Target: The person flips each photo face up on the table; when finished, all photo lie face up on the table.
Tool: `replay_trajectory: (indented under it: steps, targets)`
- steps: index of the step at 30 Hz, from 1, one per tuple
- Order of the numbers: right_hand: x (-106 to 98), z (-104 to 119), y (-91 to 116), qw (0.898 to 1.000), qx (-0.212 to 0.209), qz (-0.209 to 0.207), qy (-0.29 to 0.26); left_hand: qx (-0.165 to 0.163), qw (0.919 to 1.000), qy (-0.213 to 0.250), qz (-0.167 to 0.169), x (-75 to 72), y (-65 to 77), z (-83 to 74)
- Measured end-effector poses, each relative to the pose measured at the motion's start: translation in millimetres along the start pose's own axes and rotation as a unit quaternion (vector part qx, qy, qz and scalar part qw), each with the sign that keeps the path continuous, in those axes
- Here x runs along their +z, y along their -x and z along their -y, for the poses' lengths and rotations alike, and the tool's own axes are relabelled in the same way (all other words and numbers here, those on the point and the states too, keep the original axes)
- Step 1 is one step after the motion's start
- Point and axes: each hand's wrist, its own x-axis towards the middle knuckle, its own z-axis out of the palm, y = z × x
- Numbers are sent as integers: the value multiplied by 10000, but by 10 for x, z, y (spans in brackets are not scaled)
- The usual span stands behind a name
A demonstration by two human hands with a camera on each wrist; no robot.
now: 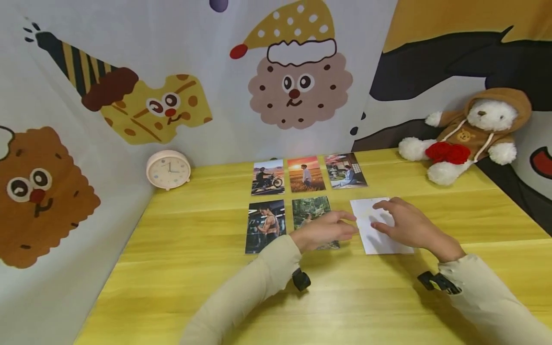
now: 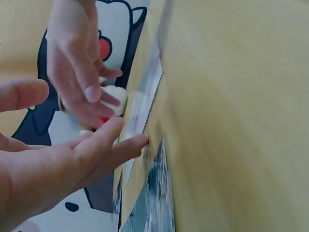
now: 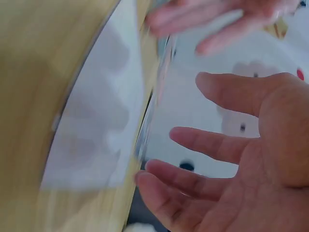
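My right hand [image 1: 409,227] hovers over a blank white card [image 1: 379,245], fingers spread and loosely bent, holding nothing. In the right wrist view, a gap shows between that hand [image 3: 260,145] and the white card [image 3: 91,125]. Left of it, my left hand [image 1: 325,231] reaches across a forest photo [image 1: 308,207] and hides part of it. Its fingertips point at the card's left edge; whether they touch it I cannot tell. The left wrist view shows the left hand [image 2: 72,162] with straight fingers and nothing in them. A photo of a person in a gym [image 1: 265,227] lies beside the forest one.
Behind lie a motorcycle photo [image 1: 268,177], a sunset field photo [image 1: 306,175] and a garden photo [image 1: 346,171], in a row on the yellow wood-grain table [image 1: 189,273]. A pink clock [image 1: 168,169] stands back left. A teddy bear [image 1: 474,129] sits back right, against a cartoon-printed cloth [image 1: 228,139].
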Motion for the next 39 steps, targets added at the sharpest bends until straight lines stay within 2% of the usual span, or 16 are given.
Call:
replay_trajectory:
  steps: [3,6,9,14,21,29,32,34,36,39]
  targets:
    - [-35,-200,100,9996,235,130,-36,30,9997,221,86,38,-32,16]
    - [-77,-364,217,9976,499,456,-164,104,9993,299,222,85,-73,7]
    - [-89,-437,286,9947,679,715,-276,86,9992,342,161,129,-112,-3]
    - [-35,-394,267,9961,550,624,-290,-12,9986,514,-84,181,-140,-28]
    - [73,-294,157,9984,290,488,-20,-93,9965,661,-513,214,-151,-37]
    - [117,-233,99,9920,493,323,-1114,-31,9985,388,-376,227,-156,12]
    - [116,-218,68,9903,574,280,-1235,-16,9989,119,-458,231,-145,9]
    - [115,-208,48,9901,629,268,-1226,25,9967,-453,-667,236,-115,-11]
    - [110,-197,36,9910,667,247,-1133,75,9877,-1265,-917,236,-62,-40]
    - [92,-182,41,9923,700,260,-989,40,9661,-2294,-1185,218,37,-98]
